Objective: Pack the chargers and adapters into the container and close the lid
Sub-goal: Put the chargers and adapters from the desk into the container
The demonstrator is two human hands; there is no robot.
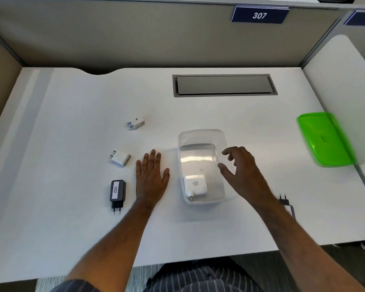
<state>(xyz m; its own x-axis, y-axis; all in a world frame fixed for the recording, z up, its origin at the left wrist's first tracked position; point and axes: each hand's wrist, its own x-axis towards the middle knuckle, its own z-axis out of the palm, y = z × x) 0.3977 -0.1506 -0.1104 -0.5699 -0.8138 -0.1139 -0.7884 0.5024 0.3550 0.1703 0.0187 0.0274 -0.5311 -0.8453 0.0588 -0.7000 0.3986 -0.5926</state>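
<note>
A clear plastic container (200,134) stands open in the middle of the white desk. A white square charger (195,185) lies inside it at the near end. My right hand (239,169) hovers at the container's right rim, fingers spread and empty. My left hand (151,175) lies flat on the desk just left of the container. Left of that hand are a white adapter (120,158), a black charger labelled 002 (117,192) and, farther back, a small white plug adapter (136,122). Another black charger (287,205) peeks out behind my right forearm. The green lid (325,139) lies at the far right.
A grey cable hatch (223,85) is set into the desk behind the container. Beige partition walls enclose the desk at the back and both sides. A white divider panel (346,85) rises on the right, beside the lid.
</note>
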